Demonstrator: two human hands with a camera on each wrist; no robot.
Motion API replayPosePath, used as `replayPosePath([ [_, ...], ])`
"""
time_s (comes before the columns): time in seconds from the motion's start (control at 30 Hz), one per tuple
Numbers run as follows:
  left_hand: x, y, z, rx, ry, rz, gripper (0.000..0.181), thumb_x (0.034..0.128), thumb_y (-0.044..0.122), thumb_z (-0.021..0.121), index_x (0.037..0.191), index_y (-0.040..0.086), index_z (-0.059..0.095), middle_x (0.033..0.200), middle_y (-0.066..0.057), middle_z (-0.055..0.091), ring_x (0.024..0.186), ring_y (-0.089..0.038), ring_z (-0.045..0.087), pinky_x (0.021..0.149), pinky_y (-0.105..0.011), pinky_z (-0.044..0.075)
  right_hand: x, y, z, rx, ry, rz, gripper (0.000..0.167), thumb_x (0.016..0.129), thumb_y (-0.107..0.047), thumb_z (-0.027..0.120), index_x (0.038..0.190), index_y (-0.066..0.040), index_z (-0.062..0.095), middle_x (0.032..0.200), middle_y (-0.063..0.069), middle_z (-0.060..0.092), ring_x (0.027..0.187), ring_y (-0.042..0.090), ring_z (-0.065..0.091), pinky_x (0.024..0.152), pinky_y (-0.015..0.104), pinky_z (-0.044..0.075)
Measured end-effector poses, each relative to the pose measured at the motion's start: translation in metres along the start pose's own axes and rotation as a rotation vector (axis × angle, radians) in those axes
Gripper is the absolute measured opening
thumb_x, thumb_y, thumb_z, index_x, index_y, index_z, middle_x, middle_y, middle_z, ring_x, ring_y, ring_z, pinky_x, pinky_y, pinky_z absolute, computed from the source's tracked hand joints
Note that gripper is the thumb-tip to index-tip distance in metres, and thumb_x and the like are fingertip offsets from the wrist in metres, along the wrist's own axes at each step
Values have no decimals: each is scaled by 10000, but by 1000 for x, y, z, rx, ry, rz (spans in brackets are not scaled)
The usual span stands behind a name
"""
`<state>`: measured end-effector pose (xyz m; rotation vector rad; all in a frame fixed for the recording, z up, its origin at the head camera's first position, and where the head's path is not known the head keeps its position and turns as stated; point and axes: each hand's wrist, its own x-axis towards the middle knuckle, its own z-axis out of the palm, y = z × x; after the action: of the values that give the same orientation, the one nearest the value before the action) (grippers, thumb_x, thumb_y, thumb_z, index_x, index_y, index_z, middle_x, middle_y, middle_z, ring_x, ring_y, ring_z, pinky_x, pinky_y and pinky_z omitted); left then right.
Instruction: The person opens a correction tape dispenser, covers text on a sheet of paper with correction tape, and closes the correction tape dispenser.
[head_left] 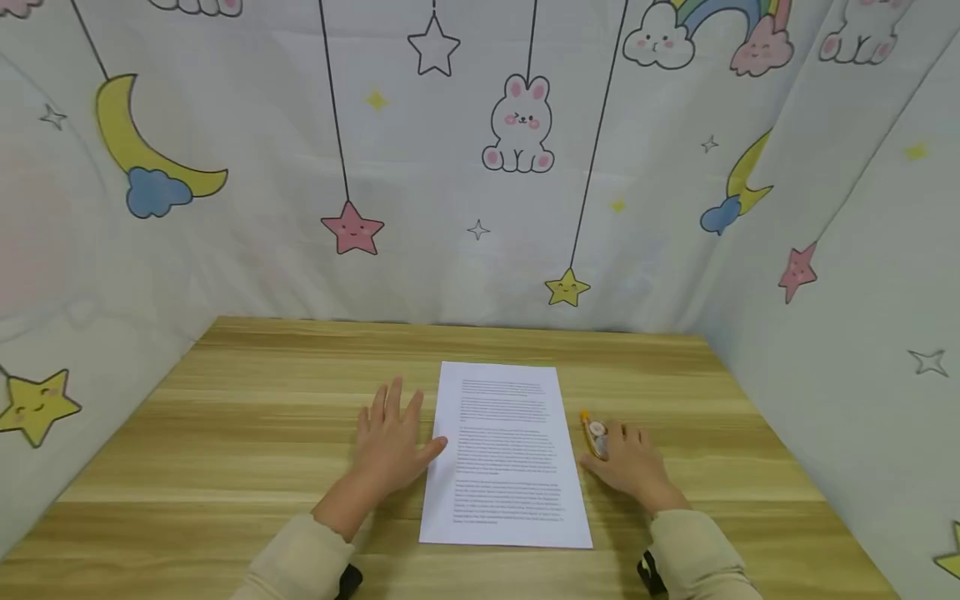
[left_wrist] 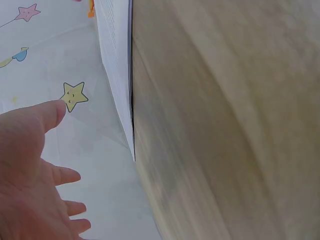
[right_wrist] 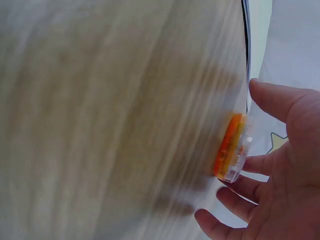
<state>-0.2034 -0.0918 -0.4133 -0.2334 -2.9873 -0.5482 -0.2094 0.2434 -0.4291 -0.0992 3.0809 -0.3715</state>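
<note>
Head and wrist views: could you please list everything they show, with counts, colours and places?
Wood-grain table: one, yellow-brown, centre.
Printed page: one visible, white, on the table.
Correction tape: one, orange and clear, right of the page.
Cloth backdrop: piece count unclear, white, behind and beside the table.
Cartoon prints: many, mixed colours, across the backdrop: stars, moons, rabbits, clouds, a rainbow.
Sleeves: two, cream, bottom.
Wrist items: two, black, at the cuffs.
Left hand: one, bare, at the page's left edge.
Right hand: one, bare, beside the correction tape.
</note>
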Motion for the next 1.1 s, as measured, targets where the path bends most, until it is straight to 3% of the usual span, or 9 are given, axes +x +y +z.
replayPosePath([
  [0.13, 2, 0, 3, -78, 42, 4, 691, 858, 460, 576, 1375, 39, 396, 1496, -209, 196, 1368, -413, 163, 1047, -627, 210, 5, 3, -2, 9, -2, 20, 610, 851, -309, 607, 1223, 141, 428, 1120, 323, 493, 996, 403, 489, 782, 526, 452],
  [0.23, 4, 6, 3, -137, 76, 39, 626, 855, 409, 601, 1324, 21, 457, 1422, -212, 339, 1320, -404, 272, 1009, -601, 299, 6, 1, -10, 126, 22, 9, 564, 834, -249, 581, 1220, 139, 445, 1104, 306, 494, 899, 336, 510, 729, 453, 466],
  [0.37, -1, 20, -1, -220, 47, 187, 530, 868, 337, 609, 1284, 24, 506, 1314, -166, 507, 1247, -360, 423, 1004, -516, 364, -3, -20, -20, 407, -38, -112, 531, 838, -241, 549, 1272, 49, 453, 1212, 232, 466, 949, 255, 494, 765, 369, 448],
  [0.5, -5, 39, -7, -280, -3, 378, 469, 918, 350, 538, 1291, 66, 513, 1258, -80, 581, 1206, -280, 496, 997, -450, 399, -18, -51, -27, 724, -247, -316, 444, 877, -163, 511, 1268, 19, 406, 1200, 227, 484, 1013, 254, 516, 823, 310, 469],
  [0.6, -2, 53, -13, -280, 35, 488, 414, 944, 364, 489, 1234, 77, 552, 1192, -47, 611, 1150, -235, 523, 948, -416, 438, -25, -66, -33, 854, -354, -429, 402, 886, -99, 479, 1248, 32, 362, 1101, 222, 501, 959, 236, 543, 801, 254, 493],
  [0.8, 2, 60, -24, -183, 75, 588, 206, 936, 333, 511, 952, 149, 604, 934, 54, 629, 891, -113, 518, 769, -281, 459, -32, -76, -40, 846, -375, -477, 404, 862, -84, 484, 1231, 20, 358, 1092, 176, 456, 907, 183, 505, 759, 230, 482],
  [0.93, 1, 61, -26, -109, 71, 610, 187, 918, 331, 542, 911, 153, 598, 829, 91, 595, 794, -79, 470, 690, -227, 422, -36, -77, -40, 799, -373, -481, 424, 838, -89, 488, 1225, 7, 345, 1156, 188, 434, 953, 206, 469, 758, 248, 466],
  [1.1, -1, 60, -26, -38, 131, 641, 181, 891, 336, 580, 871, 157, 592, 771, 101, 566, 734, -70, 441, 651, -214, 394, -39, -79, -37, 736, -340, -510, 377, 909, -173, 498, 1211, -41, 315, 1103, 151, 466, 919, 184, 468, 723, 242, 453],
])
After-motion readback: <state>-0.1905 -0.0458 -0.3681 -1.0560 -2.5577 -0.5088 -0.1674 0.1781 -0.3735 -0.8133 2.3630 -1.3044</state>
